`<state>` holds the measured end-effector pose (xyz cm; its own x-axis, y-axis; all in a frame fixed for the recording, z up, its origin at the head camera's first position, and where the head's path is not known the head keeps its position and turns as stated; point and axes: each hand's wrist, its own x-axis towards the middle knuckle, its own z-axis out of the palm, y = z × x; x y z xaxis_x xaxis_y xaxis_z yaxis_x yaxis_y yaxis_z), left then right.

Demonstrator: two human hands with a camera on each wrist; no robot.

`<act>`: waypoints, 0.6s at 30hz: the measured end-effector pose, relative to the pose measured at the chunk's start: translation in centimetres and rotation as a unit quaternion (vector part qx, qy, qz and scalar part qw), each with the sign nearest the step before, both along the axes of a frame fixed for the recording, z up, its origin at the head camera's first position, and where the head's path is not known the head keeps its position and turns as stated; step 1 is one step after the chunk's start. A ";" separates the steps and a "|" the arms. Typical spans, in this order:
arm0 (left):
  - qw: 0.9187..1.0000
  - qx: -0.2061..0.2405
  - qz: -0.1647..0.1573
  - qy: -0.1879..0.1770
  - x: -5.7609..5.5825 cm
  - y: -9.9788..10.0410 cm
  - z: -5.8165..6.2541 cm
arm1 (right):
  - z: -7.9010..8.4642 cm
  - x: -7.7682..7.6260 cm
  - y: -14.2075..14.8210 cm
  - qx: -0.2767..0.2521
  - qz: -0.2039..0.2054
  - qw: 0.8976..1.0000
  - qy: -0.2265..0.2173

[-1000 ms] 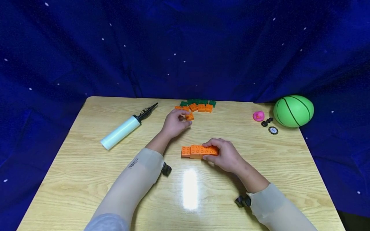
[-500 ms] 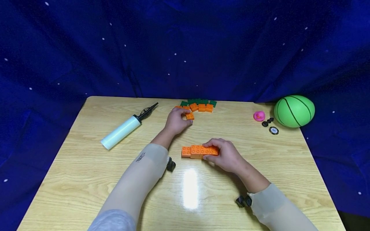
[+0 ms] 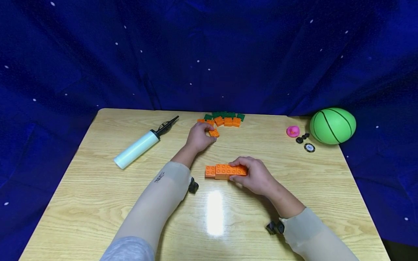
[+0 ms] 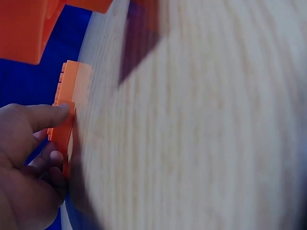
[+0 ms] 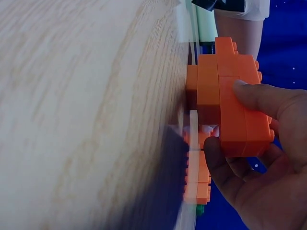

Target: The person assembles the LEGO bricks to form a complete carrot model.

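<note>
My left hand [image 3: 197, 137] reaches to the back of the table and pinches a small orange toy brick [image 3: 214, 133] between thumb and fingers. In the left wrist view the thumb lies along the side of this brick [image 4: 63, 125]. My right hand [image 3: 256, 175] grips the right end of a joined block of orange bricks [image 3: 220, 171], thumb on the near side and fingers on the far side. The right wrist view shows the block [image 5: 230, 105] is stepped, with its studs turned toward the right of that view. Part of the block is covered by the right hand.
Behind the left hand lie more orange bricks [image 3: 228, 121] and a row of green bricks [image 3: 223, 114]. A hand pump [image 3: 137, 148] lies at the left. At the right are a pink rubber duck [image 3: 292, 131], a poker chip [image 3: 309, 147], small black pieces [image 3: 299, 140] and a green ball [image 3: 333, 126].
My left hand and forearm have shifted slightly to the right, and the small orange brick has turned a little at its fingertips. The right hand and its block have stayed in place.
</note>
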<state>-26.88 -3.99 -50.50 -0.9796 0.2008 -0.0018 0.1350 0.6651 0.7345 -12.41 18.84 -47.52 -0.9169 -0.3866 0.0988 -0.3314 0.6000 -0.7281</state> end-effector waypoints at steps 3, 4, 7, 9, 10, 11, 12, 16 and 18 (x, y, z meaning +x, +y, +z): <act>1.000 0.004 -0.001 -0.005 0.2 -0.1 0.1 | -0.1 0.0 0.0 0.000 0.001 1.000 0.003; 1.000 0.007 -0.002 -0.006 0.2 -0.2 0.1 | -0.1 -0.1 0.0 0.001 0.002 1.000 0.005; 1.000 0.016 -0.003 -0.009 0.4 -0.3 0.1 | -0.1 0.0 0.0 0.000 0.003 1.000 0.005; 1.000 0.022 -0.006 -0.010 0.5 -0.4 0.1 | 0.0 0.0 -0.1 0.000 0.003 1.000 0.006; 1.000 0.025 -0.008 -0.010 0.6 -0.5 0.1 | 0.0 0.0 -0.1 0.000 0.003 1.000 0.007; 1.000 0.026 -0.009 -0.009 0.7 -0.6 0.1 | 0.0 0.0 -0.1 0.000 0.004 1.000 0.007; 1.000 0.028 -0.011 -0.008 0.7 -0.6 0.0 | -0.1 0.0 -0.1 0.000 0.003 1.000 0.008; 0.999 0.034 -0.018 -0.004 0.9 -0.8 0.0 | -0.1 0.0 0.0 0.001 0.003 1.000 0.010; 0.999 0.039 -0.022 -0.002 1.0 -0.8 0.0 | -0.1 0.0 -0.1 0.001 0.002 1.000 0.009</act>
